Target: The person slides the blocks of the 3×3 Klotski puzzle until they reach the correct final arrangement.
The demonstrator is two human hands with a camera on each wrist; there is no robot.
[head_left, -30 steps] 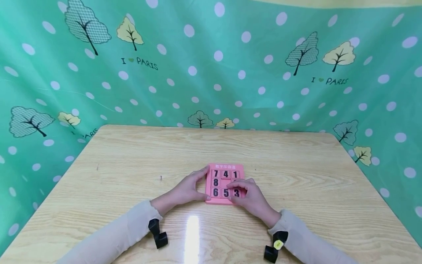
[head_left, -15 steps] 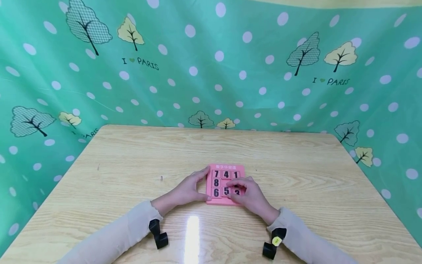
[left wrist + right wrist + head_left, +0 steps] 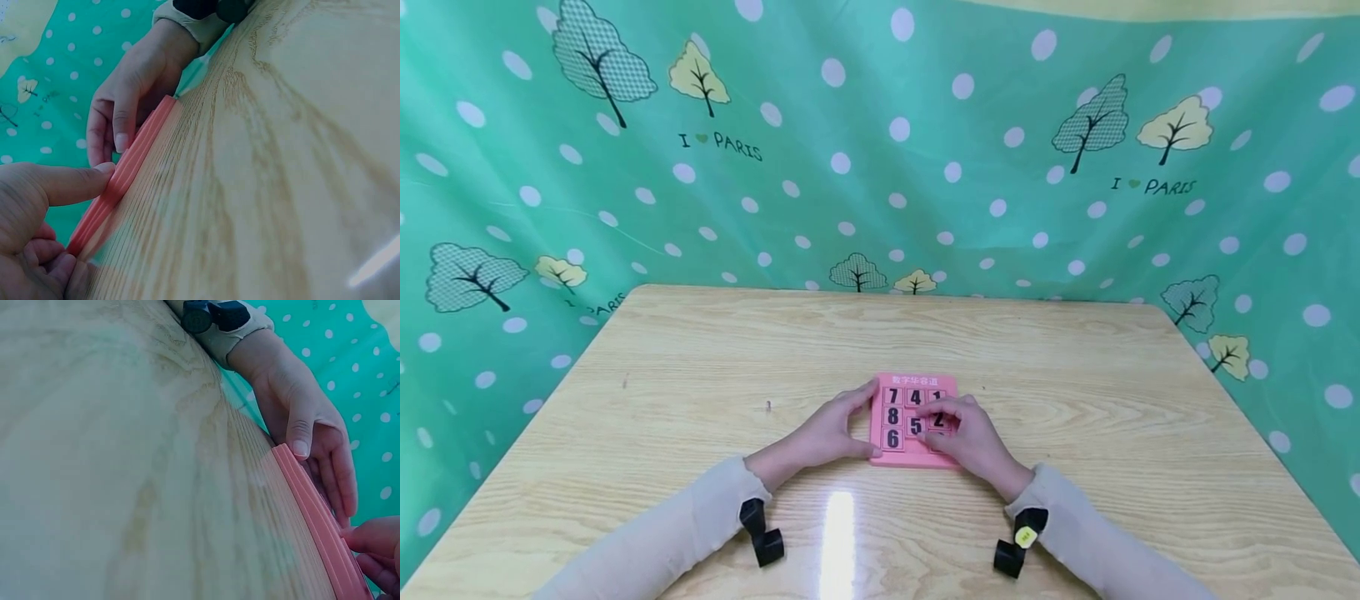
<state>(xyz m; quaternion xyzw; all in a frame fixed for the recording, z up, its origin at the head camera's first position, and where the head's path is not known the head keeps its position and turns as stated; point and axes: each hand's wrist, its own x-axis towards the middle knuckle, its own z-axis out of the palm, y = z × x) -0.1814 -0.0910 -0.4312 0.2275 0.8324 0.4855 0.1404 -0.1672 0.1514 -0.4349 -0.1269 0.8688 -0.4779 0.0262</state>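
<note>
A pink sliding number puzzle (image 3: 913, 380) lies flat on the wooden table (image 3: 1075, 400). Its tiles read 7, 4, 1 on top, 8, 5, 2 in the middle, and 6 at bottom left. My left hand (image 3: 865, 419) pinches the puzzle's left edge, index finger at the far corner and thumb at the near corner. My right hand (image 3: 928, 427) lies over the right side, fingertips pressing on the tiles by the 5 and 2 and hiding the bottom right cells. In the wrist views the puzzle edge (image 3: 134, 153) (image 3: 312, 506) shows as a ribbed pink strip, with a thumb (image 3: 122, 134) (image 3: 300, 444) against it.
Black straps sit on both wrists (image 3: 762, 533) (image 3: 1015, 546), the right one with a yellow tag. A green curtain (image 3: 880, 167) with dots and trees hangs behind and beside the table. Bare wood surrounds the puzzle.
The 5 tile slid up from the bottom row into the middle cell under my right fingers. The 2 now shows and the 3 is covered. My left hand has stayed put.
</note>
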